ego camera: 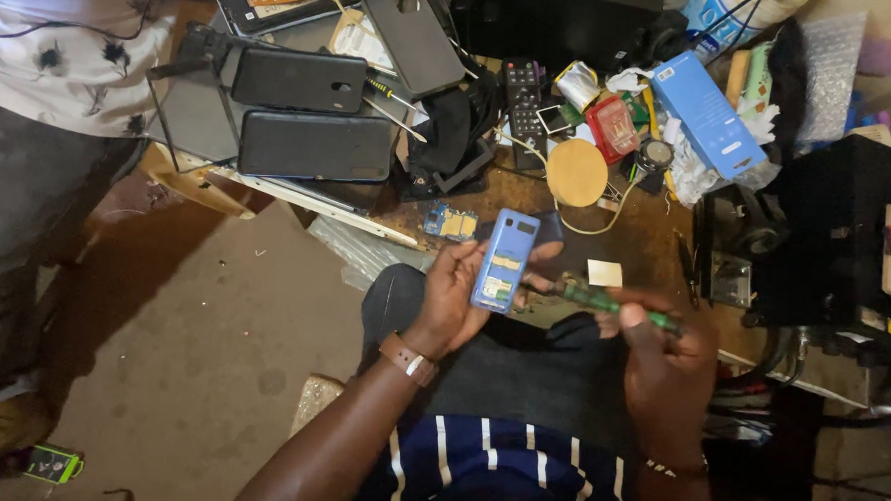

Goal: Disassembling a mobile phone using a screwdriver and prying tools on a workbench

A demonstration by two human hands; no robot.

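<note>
1. L hand (pixel 454 291): our grip is wrapped round a blue phone (pixel 505 260), back cover off, insides showing; fingers curl behind it, thumb on its left edge. Phone stands nearly upright, tilted a bit right, held over our lap, just off the surface (pixel 646 239) edge.
2. R hand (pixel 666 365): grip is closed round a green-handled screwdriver (pixel 613 303). Tool runs up-left from the fist, tip at the phone's lower right side; we can't tell if it touches.
3. L wrist has a brown strap (pixel 408 359); R wrist has a thin bracelet (pixel 674 469).
4. Just above the L grip: a small blue circuit board (pixel 450 222) lying flat on the surface.
5. Above, between both grips: a round tan disc (pixel 577 172), w/ a pale cable (pixel 607 226) looping under it. Small pale square (pixel 605 274) sits just above the screwdriver shaft.
6. Further up-left of the L grip: two dark phones (pixel 315 146) stacked on a tray-like pile, more phones behind.
7. Up-right of the R grip: a blue box (pixel 707 112), a black remote (pixel 524 99), a red item amid the clutter.
8. Far left of the L grip: another person (pixel 41 113) stands on the floor, white printed top, grey trousers.
</note>
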